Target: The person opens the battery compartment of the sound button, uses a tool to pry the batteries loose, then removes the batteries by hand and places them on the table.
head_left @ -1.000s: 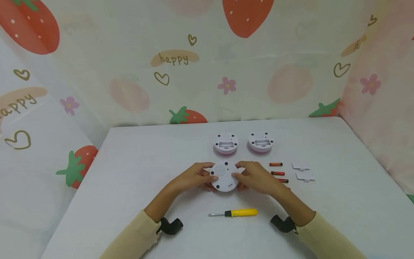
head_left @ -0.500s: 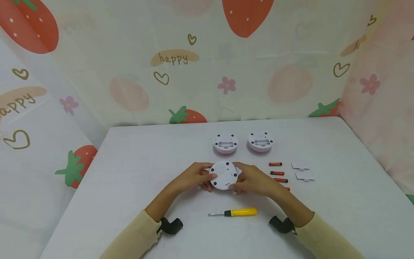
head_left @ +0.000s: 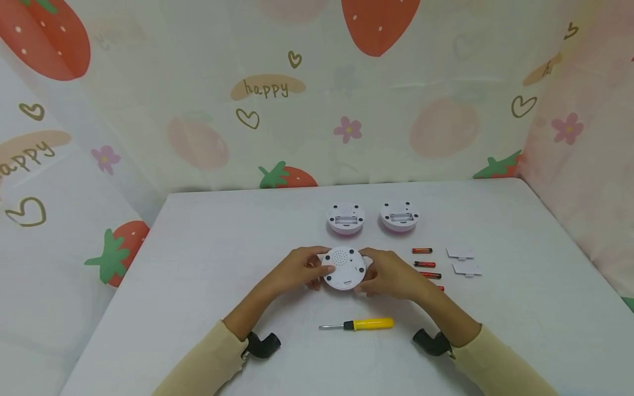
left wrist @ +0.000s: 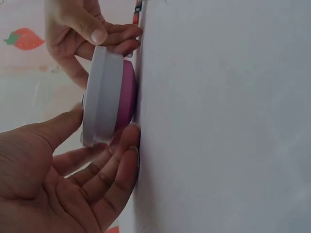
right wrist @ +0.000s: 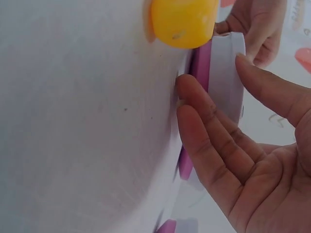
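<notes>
A round white device (head_left: pixel 342 278) with a speaker grille, black feet and a small slot lies face down between both hands, its pink dome (left wrist: pixel 127 94) towards the table. My left hand (head_left: pixel 299 270) grips its left side, thumb on the flat underside and fingers curled below the rim in the left wrist view. On the opposite side my right hand (head_left: pixel 392 273) holds the edge, index finger at the upper right and thumb at the lower right. In the right wrist view its thumb meets the white rim, while other fingers lie along the pink part.
A yellow-handled screwdriver (head_left: pixel 371 324) lies in front of the hands. Two similar devices with uncovered battery bays, one left (head_left: pixel 345 224) and one right (head_left: pixel 400 221), stand behind. Several red batteries (head_left: pixel 422 251) and two white battery covers, one of them nearer (head_left: pixel 466 268), lie to the right.
The device has turned slightly clockwise between the hands. My right thumb has slid from its flat face down to the lower right edge; the left hand has hardly moved.
</notes>
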Demonstrator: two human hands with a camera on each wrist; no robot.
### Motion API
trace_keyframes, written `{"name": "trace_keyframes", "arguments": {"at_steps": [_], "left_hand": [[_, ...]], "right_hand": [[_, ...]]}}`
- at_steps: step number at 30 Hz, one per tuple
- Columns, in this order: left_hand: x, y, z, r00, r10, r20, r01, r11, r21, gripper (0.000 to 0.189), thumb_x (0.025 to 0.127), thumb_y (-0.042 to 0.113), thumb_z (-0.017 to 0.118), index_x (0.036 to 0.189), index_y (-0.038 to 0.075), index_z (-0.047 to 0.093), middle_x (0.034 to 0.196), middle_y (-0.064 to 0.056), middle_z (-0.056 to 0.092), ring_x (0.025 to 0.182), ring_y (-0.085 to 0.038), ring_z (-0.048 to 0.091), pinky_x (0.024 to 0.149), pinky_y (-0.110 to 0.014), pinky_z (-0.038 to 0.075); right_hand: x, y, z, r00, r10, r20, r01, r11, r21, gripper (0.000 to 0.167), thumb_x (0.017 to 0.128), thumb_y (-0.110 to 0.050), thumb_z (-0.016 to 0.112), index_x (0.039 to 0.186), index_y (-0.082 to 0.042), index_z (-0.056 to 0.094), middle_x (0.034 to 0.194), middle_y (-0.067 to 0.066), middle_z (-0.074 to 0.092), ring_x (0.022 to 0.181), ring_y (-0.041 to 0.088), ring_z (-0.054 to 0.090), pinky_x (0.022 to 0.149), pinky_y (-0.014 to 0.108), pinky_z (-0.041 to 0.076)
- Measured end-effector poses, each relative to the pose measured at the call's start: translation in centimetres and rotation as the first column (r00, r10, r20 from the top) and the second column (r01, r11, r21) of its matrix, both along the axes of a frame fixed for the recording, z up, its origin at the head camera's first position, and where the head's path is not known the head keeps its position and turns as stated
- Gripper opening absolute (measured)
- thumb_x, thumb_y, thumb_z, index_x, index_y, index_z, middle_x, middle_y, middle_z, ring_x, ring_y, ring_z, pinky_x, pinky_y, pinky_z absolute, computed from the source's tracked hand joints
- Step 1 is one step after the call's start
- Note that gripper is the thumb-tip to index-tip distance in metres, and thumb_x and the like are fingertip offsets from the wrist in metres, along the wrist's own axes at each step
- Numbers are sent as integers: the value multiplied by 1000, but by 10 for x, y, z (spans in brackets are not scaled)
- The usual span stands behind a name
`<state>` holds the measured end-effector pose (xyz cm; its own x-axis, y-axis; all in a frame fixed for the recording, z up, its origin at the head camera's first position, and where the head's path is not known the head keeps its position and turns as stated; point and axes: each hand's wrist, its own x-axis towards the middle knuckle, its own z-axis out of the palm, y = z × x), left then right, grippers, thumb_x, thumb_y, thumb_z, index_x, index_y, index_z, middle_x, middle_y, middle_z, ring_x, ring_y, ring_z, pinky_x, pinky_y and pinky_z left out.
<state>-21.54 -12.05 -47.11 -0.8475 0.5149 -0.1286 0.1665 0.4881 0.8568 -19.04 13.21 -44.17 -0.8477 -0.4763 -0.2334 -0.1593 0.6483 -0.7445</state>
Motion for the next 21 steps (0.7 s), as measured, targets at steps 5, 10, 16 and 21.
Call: {"name": "trace_keyframes", "arguments": {"at_steps": [5,10,16,21], "left_hand": [[0,-1,4,990,-1,-141,-10,997,-78,76,83,27,86,149,15,51,118,-5,64,90,-16,66,74,-28,56],[0,0,3,983,-97,-157,84,992,-90,99,75,26,92,157,11,37,142,-7,55,114,-20,59,90,-27,55],[2,2,-4,973,-150,-178,134,986,-99,106,72,28,94,158,13,34,158,-6,41,119,-19,55,99,-32,50],[3,2,-8,962,-159,-224,142,985,-94,107,71,32,95,158,15,35,158,-5,41,133,-20,48,112,-42,41]], "right_hand": [[0,2,1,1000,-21,10,21,1000,18,78,87,-16,82,150,1,40,82,-1,72,72,17,66,68,31,55],[2,3,4,1000,-28,9,28,999,28,77,87,-16,82,150,1,41,81,0,72,71,18,66,68,30,55],[4,2,4,1000,-1,-13,1,999,36,70,88,-15,81,146,3,46,79,1,71,69,17,64,65,28,55],[3,2,5,999,12,-53,-8,997,75,66,87,-19,82,141,6,53,76,-1,69,68,15,61,63,27,53]]}}
